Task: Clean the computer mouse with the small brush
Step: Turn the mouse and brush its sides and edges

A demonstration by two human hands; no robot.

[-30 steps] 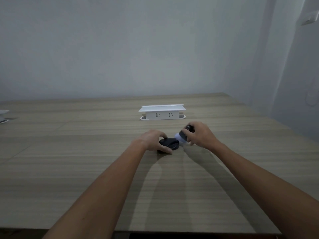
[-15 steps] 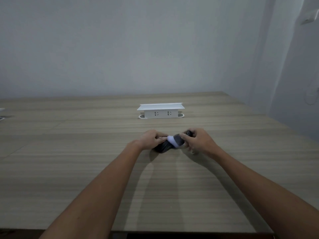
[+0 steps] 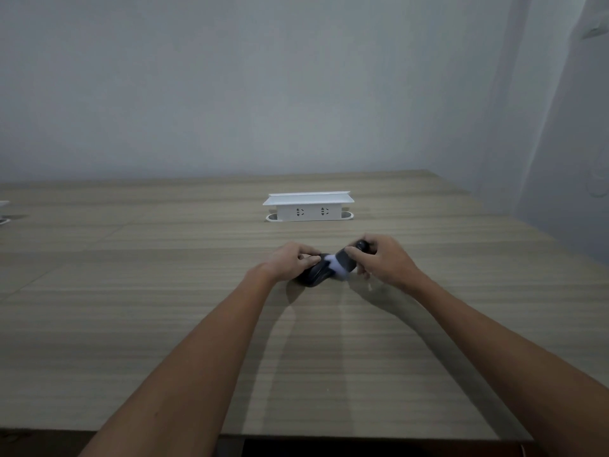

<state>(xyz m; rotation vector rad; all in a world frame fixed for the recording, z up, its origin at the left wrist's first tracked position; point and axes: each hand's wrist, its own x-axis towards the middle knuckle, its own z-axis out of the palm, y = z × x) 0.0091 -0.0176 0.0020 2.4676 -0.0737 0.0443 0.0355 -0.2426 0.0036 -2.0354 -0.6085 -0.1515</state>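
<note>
A black computer mouse (image 3: 312,276) lies on the wooden table (image 3: 164,308), a little past its middle. My left hand (image 3: 290,261) grips the mouse from the left side, fingers over its top. My right hand (image 3: 384,260) holds a small brush (image 3: 346,260) with a dark handle and pale bristles. The bristles rest on the upper right part of the mouse, close to my left fingertips. The fingers of my right hand hide most of the brush handle.
A white socket box (image 3: 308,206) with a raised lid stands on the table behind the hands. A white object (image 3: 4,211) sits at the far left edge. The table's near edge runs along the bottom, and a wall rises behind and at the right.
My right hand has brought the brush leftward from beside the mouse onto its top. My left hand has stayed on the mouse, which now looks slightly turned.
</note>
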